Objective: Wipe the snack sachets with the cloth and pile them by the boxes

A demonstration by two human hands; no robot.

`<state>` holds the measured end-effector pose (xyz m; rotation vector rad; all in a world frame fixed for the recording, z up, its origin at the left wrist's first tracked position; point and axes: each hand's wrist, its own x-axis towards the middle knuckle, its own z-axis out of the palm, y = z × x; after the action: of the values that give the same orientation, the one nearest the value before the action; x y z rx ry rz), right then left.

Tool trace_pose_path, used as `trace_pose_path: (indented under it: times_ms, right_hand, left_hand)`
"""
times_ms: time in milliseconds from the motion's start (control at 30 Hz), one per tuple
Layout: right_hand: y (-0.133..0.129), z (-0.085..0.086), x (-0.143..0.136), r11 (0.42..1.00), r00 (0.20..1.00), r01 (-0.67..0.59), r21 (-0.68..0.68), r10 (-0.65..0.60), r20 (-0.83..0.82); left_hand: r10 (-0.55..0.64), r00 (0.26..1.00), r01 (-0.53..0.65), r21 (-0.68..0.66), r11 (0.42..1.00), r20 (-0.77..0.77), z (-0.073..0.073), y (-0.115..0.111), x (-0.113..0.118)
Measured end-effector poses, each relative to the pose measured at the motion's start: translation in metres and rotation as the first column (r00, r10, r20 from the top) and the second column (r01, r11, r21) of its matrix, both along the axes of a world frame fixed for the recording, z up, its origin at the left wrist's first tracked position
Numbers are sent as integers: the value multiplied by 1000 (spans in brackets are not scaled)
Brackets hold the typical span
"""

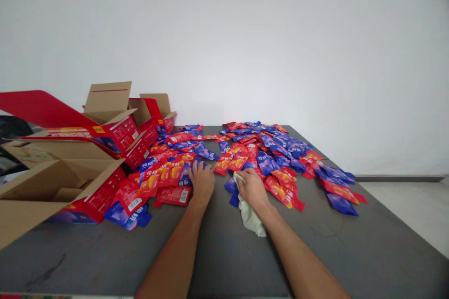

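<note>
My right hand (253, 188) is closed around a pale green cloth (250, 218), whose loose end hangs down onto the dark table. Under and beside that hand lie blue and red pouches, among them a blue pouch (231, 187) just left of the cloth. My left hand (202, 182) is at the right edge of the left-hand pile, fingers apart and reaching forward. It is against or very near the pouches there; whether it presses on one cannot be told. Red pouches with an orange fruit print (150, 183) overlap to its left.
Open red cardboard boxes (100, 196) stand along the left side, flaps spread outward. A wide heap of red and blue pouches (277, 147) covers the table's far right part. A few pouches (338, 191) lie near the right edge. The grey table (315, 247) meets a white wall behind.
</note>
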<state>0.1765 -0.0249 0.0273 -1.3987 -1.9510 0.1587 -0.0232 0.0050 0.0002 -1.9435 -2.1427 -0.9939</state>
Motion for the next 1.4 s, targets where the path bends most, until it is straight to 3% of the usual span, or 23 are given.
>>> trace_pose_path:
  times_ms: [100, 267, 467, 600, 667, 733, 800, 900, 1000, 1100, 1167, 1400]
  right_hand:
    - [0, 0, -1, 1000, 1000, -2, -3, 2, 8]
    - [0, -2, -2, 1000, 1000, -17, 0, 17, -14]
    - [3, -7, -2, 999, 999, -30, 11, 31, -41]
    - [2, -7, -1, 999, 998, -41, 13, 42, -46]
    - [1, -5, -2, 999, 997, -46, 10, 46, -58]
    - [1, -3, -3, 999, 995, -51, 19, 52, -85]
    - [0, 0, -5, 997, 990, -52, 50, 58, -127]
    - [-2, 3, -10, 990, 976, -69, 119, 91, -197]
    - [-6, 7, -15, 975, 959, -159, 155, 190, -211]
    - [-10, 9, -17, 962, 948, -232, 146, 257, -188]
    - [-10, 9, -16, 966, 953, -214, 144, 238, -186]
    - [1, 15, 4, 969, 957, 88, 233, -18, -288]
  left_hand:
    - [-154, 987, 156, -54, 986, 33, -5, 2, 16]
    - [-230, 972, 233, -149, 961, 38, -15, 0, 24]
    - [-165, 984, 173, -154, 973, 66, -2, 0, 23]
    - [-163, 934, 188, -50, 981, 318, 6, 2, 18]
    - [-153, 869, 161, 25, 987, 471, 7, 4, 14]
    - [-127, 753, 117, 59, 991, 645, 8, 3, 11]
    - [-155, 562, 170, 69, 983, 812, 10, 1, 12]
    - [-215, 232, 365, 120, 923, 949, 14, -8, 22]
    - [-242, 36, 444, 202, 873, 970, 19, -18, 35]
    - [-296, -49, 469, 284, 836, 954, 25, -24, 40]
    - [-317, -82, 531, 311, 788, 945, 28, -27, 40]
    - [-311, -107, 714, 291, 637, 944, 37, -36, 41]
